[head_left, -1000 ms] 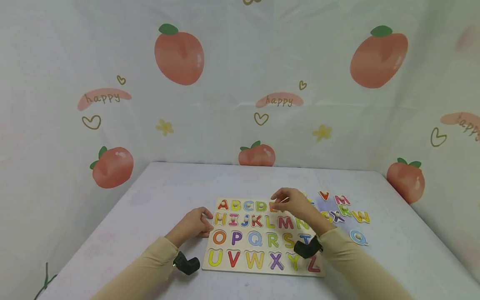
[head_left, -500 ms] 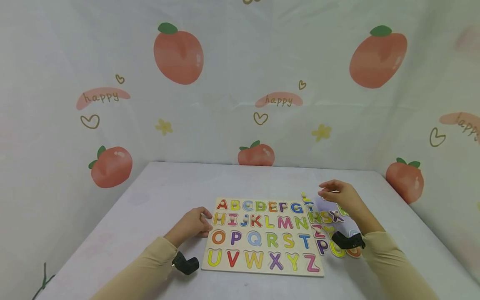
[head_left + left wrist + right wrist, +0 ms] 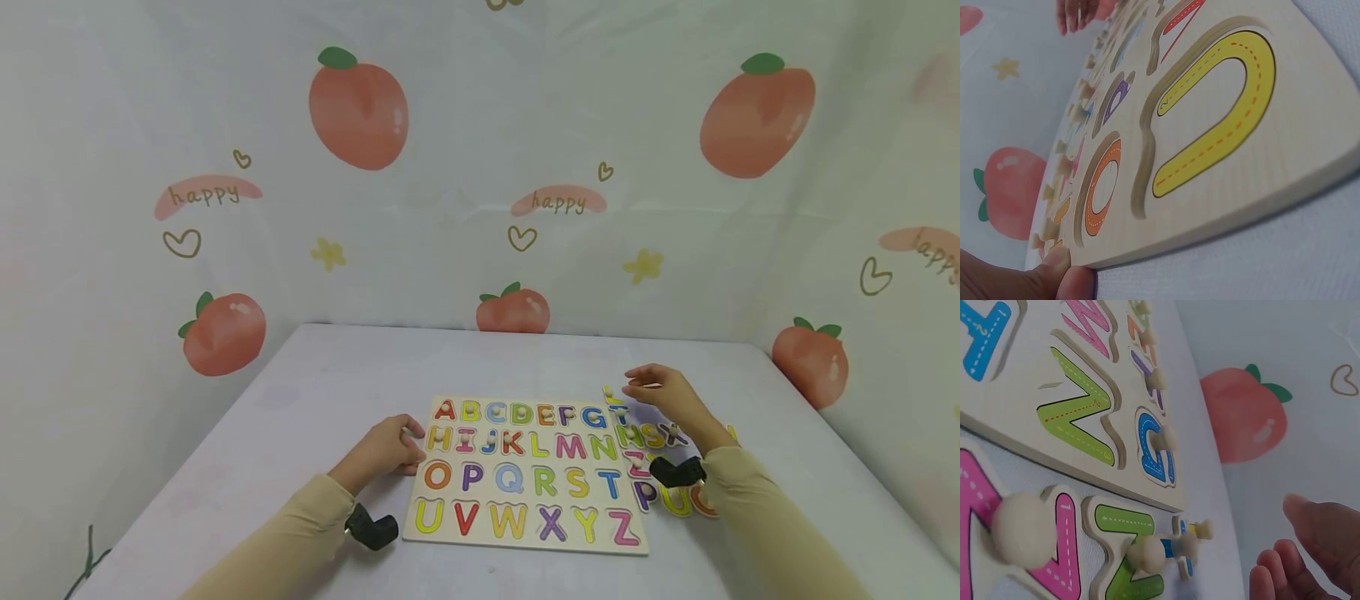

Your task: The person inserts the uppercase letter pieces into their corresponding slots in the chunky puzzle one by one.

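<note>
Basically, versus half a second back, the right hand (image 3: 667, 398) has slid slightly toward 8 o'clock, nearer the yellow L piece (image 3: 609, 395); a full second back it was over the puzzle board (image 3: 1297, 137). Left hand (image 3: 378, 450) unchanged at the board's 9 o'clock edge. L piece and blue T piece (image 3: 618, 412) haven't moved.

Board: pale wood, visible grain, flat rectangle, rounded corner, letter-shaped recesses with colored letters printed inside, dashed stroke lines. A through K slots hold pieces; L through Z recesses bare. Pieces: thin painted wood cutouts with round natural-wood knobs. Bench (image 3: 360, 367) covered in whitish cloth; backdrop (image 3: 442, 108) is fabric with printed peaches. Sleeves (image 3: 277, 542) beige.

Right fingers hold nothing, gently bent, thumb apart, in the air at the board's 2 o'clock. L piece sits at their 8 o'clock, just beside in the head view; T piece about 7 o'clock, near. Green N piece (image 3: 630, 435), S piece (image 3: 653, 434), X piece (image 3: 674, 434) lie around 6 o'clock from that hand; others further down, partly hidden by the forearm. Left fingers relaxed, at the board edge; can't tell if pressing.
</note>
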`<action>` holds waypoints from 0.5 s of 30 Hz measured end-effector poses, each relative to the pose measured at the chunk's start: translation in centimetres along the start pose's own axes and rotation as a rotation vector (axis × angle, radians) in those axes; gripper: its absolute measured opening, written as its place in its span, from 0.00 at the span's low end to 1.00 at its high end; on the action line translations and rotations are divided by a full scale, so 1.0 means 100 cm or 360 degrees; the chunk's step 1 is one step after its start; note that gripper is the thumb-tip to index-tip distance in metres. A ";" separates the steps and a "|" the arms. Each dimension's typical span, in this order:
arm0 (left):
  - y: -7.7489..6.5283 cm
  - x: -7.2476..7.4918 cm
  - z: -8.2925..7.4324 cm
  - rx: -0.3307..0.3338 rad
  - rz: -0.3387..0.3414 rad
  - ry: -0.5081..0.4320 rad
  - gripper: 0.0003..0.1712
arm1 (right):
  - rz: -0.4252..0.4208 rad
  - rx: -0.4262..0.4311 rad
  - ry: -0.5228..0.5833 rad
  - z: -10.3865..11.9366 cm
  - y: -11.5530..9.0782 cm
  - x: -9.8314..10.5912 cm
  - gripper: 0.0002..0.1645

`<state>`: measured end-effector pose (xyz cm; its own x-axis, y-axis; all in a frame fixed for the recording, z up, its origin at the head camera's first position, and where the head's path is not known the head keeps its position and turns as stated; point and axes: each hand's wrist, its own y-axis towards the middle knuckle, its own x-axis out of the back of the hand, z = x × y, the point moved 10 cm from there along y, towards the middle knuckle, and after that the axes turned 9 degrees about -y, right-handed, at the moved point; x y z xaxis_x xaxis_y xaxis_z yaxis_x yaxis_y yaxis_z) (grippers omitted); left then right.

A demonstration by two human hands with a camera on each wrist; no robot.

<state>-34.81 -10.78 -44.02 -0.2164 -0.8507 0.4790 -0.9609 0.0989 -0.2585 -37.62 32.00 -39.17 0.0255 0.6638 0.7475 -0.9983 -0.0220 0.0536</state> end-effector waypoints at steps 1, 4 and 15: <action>0.000 0.000 0.000 0.0001 -0.0001 -0.0002 0.19 | 0.0006 -0.0004 -0.0002 0.001 0.003 -0.003 0.29; 0.001 0.000 0.000 -0.0002 -0.0003 -0.0010 0.19 | 0.0052 -0.0024 -0.0015 0.002 0.012 -0.013 0.28; -0.001 0.000 -0.002 -0.0004 0.0000 -0.0011 0.18 | 0.0211 -0.0239 -0.0077 -0.014 0.028 -0.031 0.22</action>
<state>-34.77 -10.66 -43.87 -0.2150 -0.8544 0.4731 -0.9614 0.1001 -0.2562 -40.60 30.96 -42.26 -0.1081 0.6258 0.7724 -0.9895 0.0070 -0.1441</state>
